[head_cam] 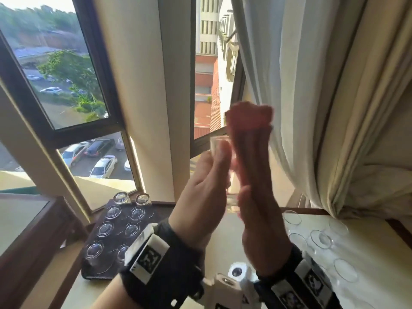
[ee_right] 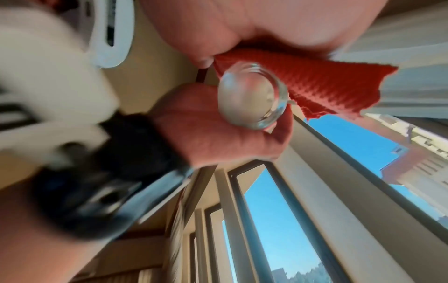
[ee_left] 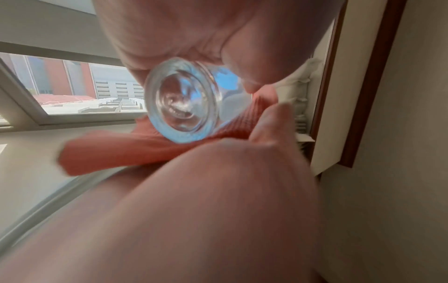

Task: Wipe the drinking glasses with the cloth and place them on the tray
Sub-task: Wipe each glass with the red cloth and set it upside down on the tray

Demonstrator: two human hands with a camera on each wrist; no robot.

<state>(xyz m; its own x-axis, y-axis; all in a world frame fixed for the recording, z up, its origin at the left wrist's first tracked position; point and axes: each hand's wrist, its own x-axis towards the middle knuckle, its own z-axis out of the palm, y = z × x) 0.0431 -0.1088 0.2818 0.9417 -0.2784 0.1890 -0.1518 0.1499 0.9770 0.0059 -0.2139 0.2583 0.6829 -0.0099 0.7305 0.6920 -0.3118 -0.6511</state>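
From the head camera, both hands are raised in front of the window, palms facing each other. The left hand grips a small clear drinking glass, its fingers curled round the wall. The glass is held upright in the air above the far edge of the tabletop, long axis near vertical, rim uppermost. The right hand holds a red waffle-weave cloth bunched against the glass's right side, fingers extended upward along it. A dark flat tray lies at the tabletop's left edge with upturned clear glasses in two rows. More clear glasses stand on a white liner toward the right edge.

In the left wrist view, the thick round base of the drinking glass faces the camera, pinched by the left hand's fingers. The cloth lies beneath it, and the right hand fills the foreground, blurred.

In the right wrist view, the glass again shows its base, cradled in the left hand. The cloth is pressed on its far side under the right hand's fingers.
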